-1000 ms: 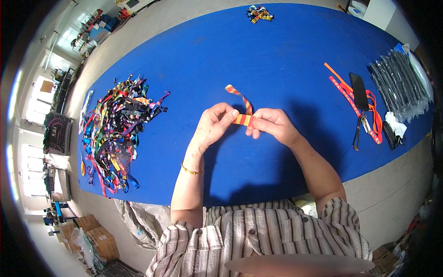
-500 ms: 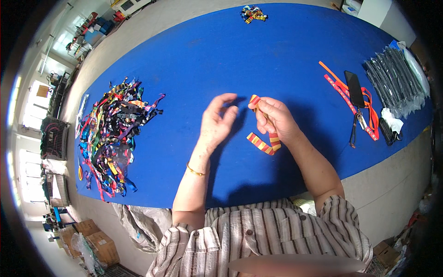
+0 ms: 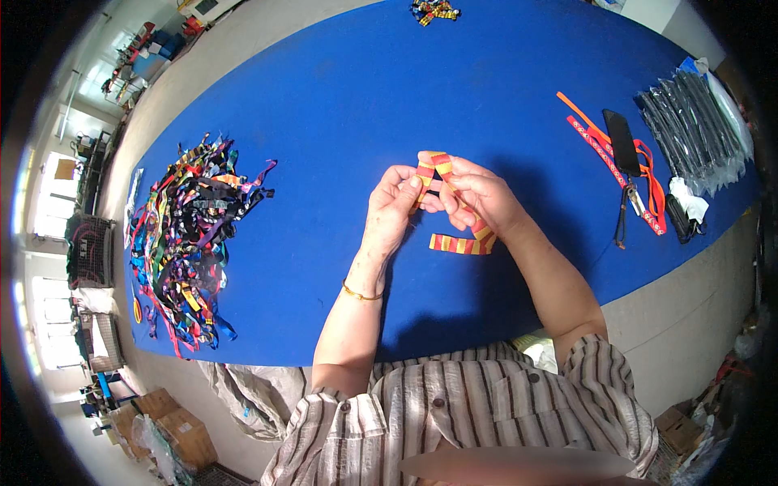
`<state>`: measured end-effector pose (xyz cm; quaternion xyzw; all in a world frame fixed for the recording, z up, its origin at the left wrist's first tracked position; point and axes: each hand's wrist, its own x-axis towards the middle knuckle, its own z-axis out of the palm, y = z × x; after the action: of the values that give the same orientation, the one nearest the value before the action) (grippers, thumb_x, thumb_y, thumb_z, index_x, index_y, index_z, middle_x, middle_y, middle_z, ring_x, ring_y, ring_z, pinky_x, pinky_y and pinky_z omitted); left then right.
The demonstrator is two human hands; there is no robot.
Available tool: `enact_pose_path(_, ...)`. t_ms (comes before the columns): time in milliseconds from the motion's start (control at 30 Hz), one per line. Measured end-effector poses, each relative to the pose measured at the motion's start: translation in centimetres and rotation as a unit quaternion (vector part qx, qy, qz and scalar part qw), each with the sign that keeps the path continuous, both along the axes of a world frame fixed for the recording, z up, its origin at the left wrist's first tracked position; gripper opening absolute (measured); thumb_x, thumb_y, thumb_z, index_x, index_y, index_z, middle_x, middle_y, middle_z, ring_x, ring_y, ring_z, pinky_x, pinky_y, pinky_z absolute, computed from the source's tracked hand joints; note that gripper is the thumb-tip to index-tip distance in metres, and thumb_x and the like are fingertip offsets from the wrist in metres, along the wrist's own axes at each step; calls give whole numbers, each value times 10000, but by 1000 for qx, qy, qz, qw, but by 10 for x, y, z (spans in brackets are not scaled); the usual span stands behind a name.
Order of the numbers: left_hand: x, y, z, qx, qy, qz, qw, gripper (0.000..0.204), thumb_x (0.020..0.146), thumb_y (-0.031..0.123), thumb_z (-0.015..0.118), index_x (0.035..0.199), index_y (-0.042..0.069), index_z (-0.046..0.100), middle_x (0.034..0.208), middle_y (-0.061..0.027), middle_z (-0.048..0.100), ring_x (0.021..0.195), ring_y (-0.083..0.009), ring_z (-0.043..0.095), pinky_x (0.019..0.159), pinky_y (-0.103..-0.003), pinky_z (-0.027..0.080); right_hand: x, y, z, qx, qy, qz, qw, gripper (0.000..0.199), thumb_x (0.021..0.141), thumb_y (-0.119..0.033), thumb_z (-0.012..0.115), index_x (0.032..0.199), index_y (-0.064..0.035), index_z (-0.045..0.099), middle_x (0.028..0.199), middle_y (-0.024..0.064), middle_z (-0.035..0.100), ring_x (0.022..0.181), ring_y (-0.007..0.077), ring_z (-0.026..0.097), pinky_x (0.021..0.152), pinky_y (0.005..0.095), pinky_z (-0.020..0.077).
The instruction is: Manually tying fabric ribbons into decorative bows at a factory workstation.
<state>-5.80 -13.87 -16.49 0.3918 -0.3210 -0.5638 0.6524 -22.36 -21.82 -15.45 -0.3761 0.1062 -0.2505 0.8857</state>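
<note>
Striped strap pinched in both hands over the blue table

A red-and-yellow striped woven strap is held in front of the person's chest. The left hand pinches one stretch between thumb and fingers; the right hand has fingers curled round another. Between them the strap peaks in a narrow fold above the fingertips, and a tail emerges below the right hand, bending back leftward. Whether that tail touches the cloth, I cannot tell.

It should be very light, limp across its flat face, a little springy at creases, and hard to damage. Flat sides pinched near a fold or end should give the surest hold; a loose tail may twist or swing.

The near edge of the blue table lies behind the wrists, under the forearms. Ahead of the hands, blue surface runs out to a small strap bundle. Well left sits a tangled heap of straps, loose ends trailing toward the left hand. Well right lie a red lanyard and a black phone, with a plastic-wrapped stack beyond. Sideways movement has ample room short of those.
</note>
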Motion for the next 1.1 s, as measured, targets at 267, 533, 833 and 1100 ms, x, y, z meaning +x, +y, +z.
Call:
enact_pose_path(267,5,7,-7,40,-103,-53,993,257,1006,70,501,1252,7,532,864,-69,694,679,-123,660,595,-228,501,2,0,-3,-86,73,-20,993,438,1020,-141,391,1429,15,393,703,48,587,494,86,521,489,219,451)
enact_pose_path(533,0,10,-3,65,-136,-72,986,333,982,17,461,1306,30,538,820,-62,690,638,-96,631,563,-215,468,3,0,-7,-174,133,-39,975,394,1018,-116,401,1390,-6,469,730,29,622,530,59,541,507,200,453)
enact_pose_path(833,6,12,-3,65,-127,-106,984,342,956,6,440,1284,10,538,781,-91,679,574,-123,618,563,-235,495,9,7,-10,-230,128,-46,964,467,962,27,459,1427,0,418,977,55,666,713,59,618,706,226,517)
enact_pose_path(1100,0,10,-12,36,-91,-35,995,227,976,52,483,1153,20,621,771,-51,676,568,-99,605,577,-229,501,8,3,-18,-219,95,3,971,486,941,65,447,1422,42,379,1078,87,635,797,96,647,763,255,534)
